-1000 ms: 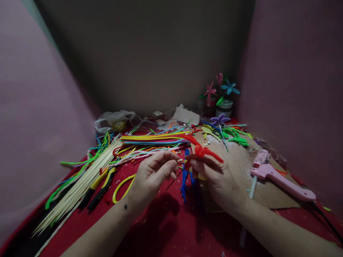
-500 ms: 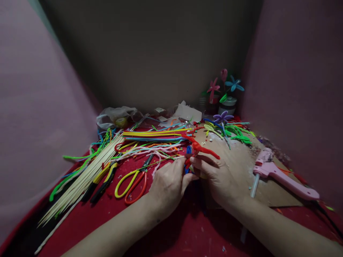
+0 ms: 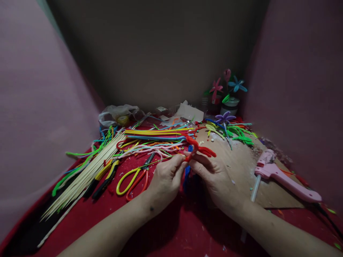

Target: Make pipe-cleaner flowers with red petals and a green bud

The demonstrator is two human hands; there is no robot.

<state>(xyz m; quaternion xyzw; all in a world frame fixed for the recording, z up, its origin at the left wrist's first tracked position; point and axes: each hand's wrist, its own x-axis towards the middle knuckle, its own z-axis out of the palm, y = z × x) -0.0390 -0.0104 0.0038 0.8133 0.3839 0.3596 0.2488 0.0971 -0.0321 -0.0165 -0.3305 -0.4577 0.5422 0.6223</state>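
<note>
Between my two hands is a red pipe cleaner flower point(image 3: 199, 147), with bent petals pointing up and to the right. My left hand point(image 3: 169, 174) pinches its lower end, and a thin green stem runs out leftward from those fingers. Fingers of my right hand point(image 3: 211, 173) are closed on the flower just beneath the petals. Behind and below the fingers a blue bundle point(image 3: 187, 175) shows in part; my hands hide the rest. To the left lie scissors point(image 3: 136, 178) with yellow and red handles.
Pliers point(image 3: 105, 178), bamboo sticks point(image 3: 85, 175) and pipe cleaners point(image 3: 158, 132) lie on the left. At right a pink glue gun point(image 3: 284, 175) rests on cardboard point(image 3: 238, 164). A purple flower point(image 3: 225, 117) and a blue flower point(image 3: 237, 84) are at the back.
The red flower has turned in my hands, its petals now bunched more to the right. My left fingers have shifted onto its lower end. The whole view has moved slightly.
</note>
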